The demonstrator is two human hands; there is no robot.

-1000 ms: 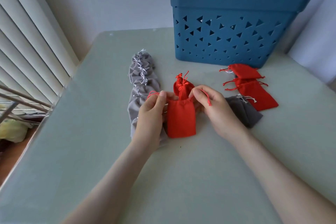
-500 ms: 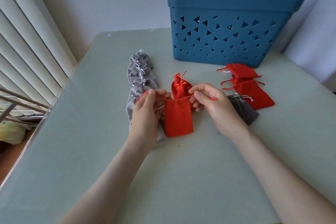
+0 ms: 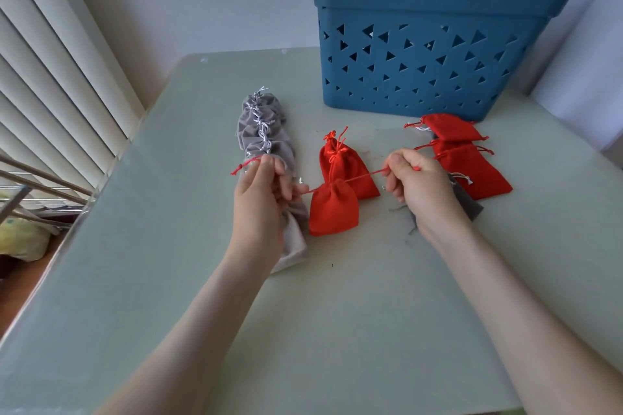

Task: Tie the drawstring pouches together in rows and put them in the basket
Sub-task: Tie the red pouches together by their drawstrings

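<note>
Pale green desk (image 3: 337,330) beside blinds (image 3: 50,94), blue basket (image 3: 421,71) at far right corner. Mid-desk, red pouch (image 3: 332,210) pinched by both drawstrings (image 3: 364,177) in left hand (image 3: 259,202) and right hand (image 3: 421,192). Pulled wider apart than before, mouth cinched.

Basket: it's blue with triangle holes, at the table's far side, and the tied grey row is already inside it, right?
No. The head view shows the tied grey row lying on the table, outside the basket. The rest holds: blue, triangle holes, far side.
</note>
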